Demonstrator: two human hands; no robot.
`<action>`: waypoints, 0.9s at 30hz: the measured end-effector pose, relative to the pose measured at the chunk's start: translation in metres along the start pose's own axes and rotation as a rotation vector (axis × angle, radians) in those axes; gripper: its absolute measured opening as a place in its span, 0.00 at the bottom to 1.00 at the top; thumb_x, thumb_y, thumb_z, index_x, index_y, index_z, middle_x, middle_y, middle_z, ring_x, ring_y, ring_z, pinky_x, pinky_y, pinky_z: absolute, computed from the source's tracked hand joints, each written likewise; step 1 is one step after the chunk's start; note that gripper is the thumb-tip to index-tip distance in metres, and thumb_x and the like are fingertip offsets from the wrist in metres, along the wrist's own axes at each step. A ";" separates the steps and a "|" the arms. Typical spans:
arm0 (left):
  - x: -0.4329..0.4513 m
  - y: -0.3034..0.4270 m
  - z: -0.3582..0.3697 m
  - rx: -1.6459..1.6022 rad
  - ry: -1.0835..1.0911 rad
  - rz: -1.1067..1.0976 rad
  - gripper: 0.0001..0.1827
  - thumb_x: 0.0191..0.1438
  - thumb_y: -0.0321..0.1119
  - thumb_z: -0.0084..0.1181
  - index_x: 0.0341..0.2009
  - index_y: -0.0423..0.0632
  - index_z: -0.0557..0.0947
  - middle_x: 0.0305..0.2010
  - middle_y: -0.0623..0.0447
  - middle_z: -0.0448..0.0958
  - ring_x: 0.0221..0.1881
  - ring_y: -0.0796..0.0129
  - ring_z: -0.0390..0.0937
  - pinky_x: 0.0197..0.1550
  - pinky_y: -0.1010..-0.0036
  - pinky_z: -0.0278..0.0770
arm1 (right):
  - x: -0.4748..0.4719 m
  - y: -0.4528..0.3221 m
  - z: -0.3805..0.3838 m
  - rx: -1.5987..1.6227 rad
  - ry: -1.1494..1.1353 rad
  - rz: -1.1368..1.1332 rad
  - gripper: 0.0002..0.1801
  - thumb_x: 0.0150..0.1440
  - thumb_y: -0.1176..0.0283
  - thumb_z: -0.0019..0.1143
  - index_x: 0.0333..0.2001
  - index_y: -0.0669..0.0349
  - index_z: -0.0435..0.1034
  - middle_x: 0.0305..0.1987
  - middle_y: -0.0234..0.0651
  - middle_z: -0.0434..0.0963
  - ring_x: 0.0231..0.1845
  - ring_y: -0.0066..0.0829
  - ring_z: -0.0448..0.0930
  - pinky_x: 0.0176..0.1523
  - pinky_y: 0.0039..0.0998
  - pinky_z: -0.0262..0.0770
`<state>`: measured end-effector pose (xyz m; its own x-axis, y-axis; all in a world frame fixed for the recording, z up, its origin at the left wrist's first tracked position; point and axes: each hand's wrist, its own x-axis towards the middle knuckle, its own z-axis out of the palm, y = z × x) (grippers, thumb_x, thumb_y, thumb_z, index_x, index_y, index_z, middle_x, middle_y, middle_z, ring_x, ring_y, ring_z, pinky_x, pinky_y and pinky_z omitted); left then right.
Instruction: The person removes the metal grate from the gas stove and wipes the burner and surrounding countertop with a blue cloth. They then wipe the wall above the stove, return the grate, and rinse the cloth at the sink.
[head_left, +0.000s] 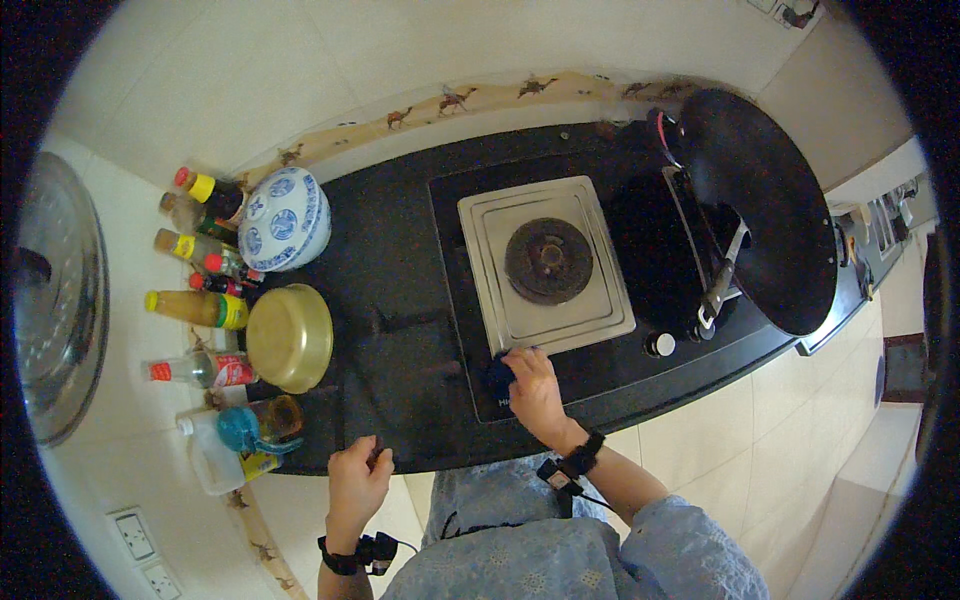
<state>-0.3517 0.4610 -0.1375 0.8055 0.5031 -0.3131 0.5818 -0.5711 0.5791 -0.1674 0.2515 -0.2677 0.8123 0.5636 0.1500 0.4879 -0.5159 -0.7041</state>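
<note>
My right hand (534, 386) rests at the near left corner of the square metal drip tray (491, 300) on the black glass cooktop (600, 360). Its fingers are curled around something dark, possibly a cloth, that I cannot make out. A round dark burner (549, 261) stands in the middle of the tray. My left hand (358, 476) hangs at the counter's front edge, fingers curled; whether it holds anything is unclear. A silvery control knob (661, 344) sits right of the tray.
A large black wok (765, 217) leans on its side over the right burner. At the left stand a blue-and-white lidded bowl (285, 219), a gold-coloured metal pot (290, 339), several sauce bottles (199, 307) and a blue-lidded jug (259, 431). A glass lid (64, 300) is at the far left.
</note>
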 end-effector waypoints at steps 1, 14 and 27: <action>0.000 0.000 0.000 0.014 0.001 0.010 0.09 0.48 0.30 0.60 0.31 0.38 0.79 0.17 0.42 0.74 0.18 0.53 0.75 0.22 0.64 0.69 | -0.001 0.002 -0.007 0.071 0.004 0.024 0.22 0.40 0.87 0.50 0.44 0.66 0.71 0.46 0.44 0.75 0.50 0.47 0.73 0.53 0.40 0.70; 0.001 0.005 0.001 0.021 -0.029 -0.045 0.10 0.48 0.29 0.60 0.33 0.37 0.79 0.18 0.41 0.74 0.18 0.52 0.75 0.22 0.64 0.69 | 0.056 0.118 -0.117 -0.248 0.215 0.032 0.18 0.41 0.85 0.51 0.40 0.66 0.73 0.43 0.45 0.76 0.47 0.47 0.75 0.53 0.40 0.72; -0.001 0.007 0.000 0.049 0.034 0.051 0.10 0.48 0.28 0.60 0.34 0.36 0.79 0.18 0.42 0.75 0.19 0.52 0.76 0.23 0.65 0.70 | 0.030 0.021 0.006 -0.065 0.100 -0.098 0.19 0.37 0.86 0.52 0.38 0.67 0.74 0.45 0.45 0.74 0.46 0.48 0.73 0.53 0.41 0.70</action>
<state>-0.3485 0.4560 -0.1328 0.8305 0.4936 -0.2581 0.5455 -0.6273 0.5558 -0.1348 0.2607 -0.2823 0.7857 0.5483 0.2864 0.5838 -0.5040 -0.6366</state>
